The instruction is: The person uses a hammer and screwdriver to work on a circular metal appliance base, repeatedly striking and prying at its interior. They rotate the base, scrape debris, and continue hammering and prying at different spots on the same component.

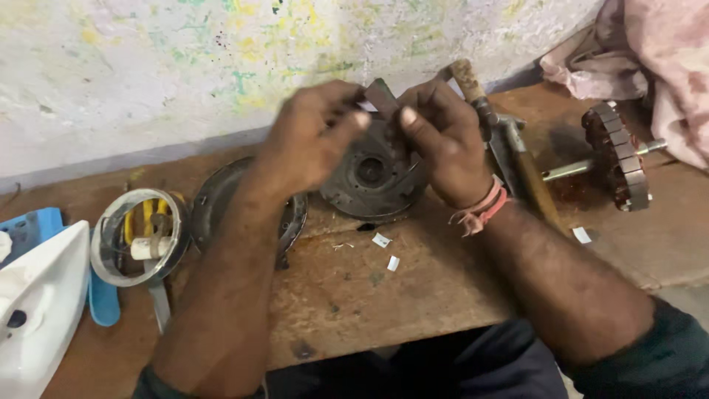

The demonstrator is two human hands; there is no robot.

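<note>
Forearms nearest the lens lead up to both hands meeting over a wooden bench (354, 295). Left hand (310, 140) and right hand (439, 140), fingers curled closed, pinch a small flat grey strip (382, 94) between them, just above a round grey motor end plate (369, 181) tilted on the bench. A wound rotor on its shaft (617, 157) lies well apart, to the right.

Motor housing (369, 177) partly behind blurred hands
</note>
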